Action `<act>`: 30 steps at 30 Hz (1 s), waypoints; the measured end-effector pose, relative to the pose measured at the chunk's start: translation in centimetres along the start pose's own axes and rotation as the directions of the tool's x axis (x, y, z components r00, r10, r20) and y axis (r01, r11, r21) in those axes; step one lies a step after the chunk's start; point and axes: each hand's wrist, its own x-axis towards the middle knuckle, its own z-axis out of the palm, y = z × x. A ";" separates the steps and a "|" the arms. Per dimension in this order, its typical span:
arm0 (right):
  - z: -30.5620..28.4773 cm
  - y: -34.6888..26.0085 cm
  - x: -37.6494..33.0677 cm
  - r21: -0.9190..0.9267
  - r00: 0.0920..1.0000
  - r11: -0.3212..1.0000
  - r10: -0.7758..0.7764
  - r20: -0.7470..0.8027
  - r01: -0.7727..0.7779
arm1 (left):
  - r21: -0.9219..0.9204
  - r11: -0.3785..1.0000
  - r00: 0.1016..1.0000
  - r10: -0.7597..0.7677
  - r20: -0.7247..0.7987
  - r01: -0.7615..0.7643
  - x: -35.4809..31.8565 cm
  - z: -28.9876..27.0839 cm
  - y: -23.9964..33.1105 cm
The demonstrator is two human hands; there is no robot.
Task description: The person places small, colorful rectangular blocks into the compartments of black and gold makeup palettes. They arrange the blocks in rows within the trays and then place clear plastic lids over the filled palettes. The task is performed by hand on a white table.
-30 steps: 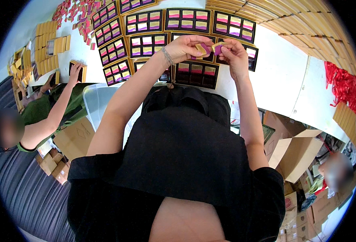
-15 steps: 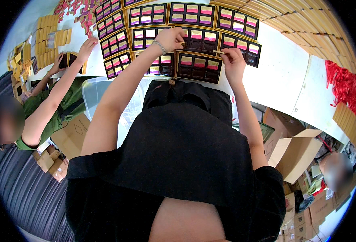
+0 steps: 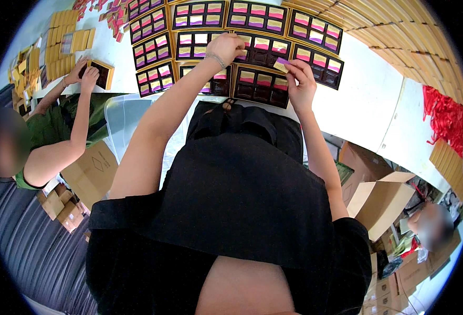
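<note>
Several black six-compartment boxes (image 3: 263, 98) with gold edges lie in rows on the white table, many compartments filled with small flat packets in pink-and-gold or purple-and-gold. My left hand (image 3: 225, 48) reaches over the box (image 3: 265, 56) in the middle row, its fingers pinched on a small packet (image 3: 242, 54) at the lower left compartment. The fingers partly hide that packet. Between the fingertips of my right hand (image 3: 302, 81) is a purple-and-gold packet (image 3: 282, 64), raised above that box's lower right corner. The box nearest me has pink packets above and dark compartments below.
Long rows of gold boxes (image 3: 389, 42) line the far right, with red shredded filler (image 3: 445, 118) beyond. A clear plastic bin (image 3: 124, 121) stands below the table edge at left. There, a co-worker's hands (image 3: 88, 76) handle a box (image 3: 103, 75). An open carton (image 3: 381, 205) is at lower right.
My left hand has brought its packet to the lower left compartment. The packet in my right hand has turned from edge-on to face-up. The co-worker's far-reaching hand has drawn back to a box.
</note>
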 end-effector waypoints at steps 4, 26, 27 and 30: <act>0.4 0.5 0.2 -0.197 0.998 0.979 -0.055 0.010 0.055 | -0.022 1.000 0.999 -0.014 -0.031 0.014 -0.4 0.4 0.2; 5.4 1.0 1.7 -0.523 0.976 0.852 0.125 0.176 -0.015 | -0.949 0.184 0.961 -0.157 0.229 0.256 -1.3 -1.3 1.2; 5.3 1.0 1.7 -0.515 0.974 0.857 0.138 0.179 -0.026 | -0.922 0.300 0.963 -0.183 0.198 0.246 -1.4 -1.5 2.1; 4.6 1.1 1.7 -0.511 0.968 0.848 0.224 0.113 -0.137 | -0.639 0.766 0.990 -0.027 -0.135 -0.066 -1.4 1.1 3.6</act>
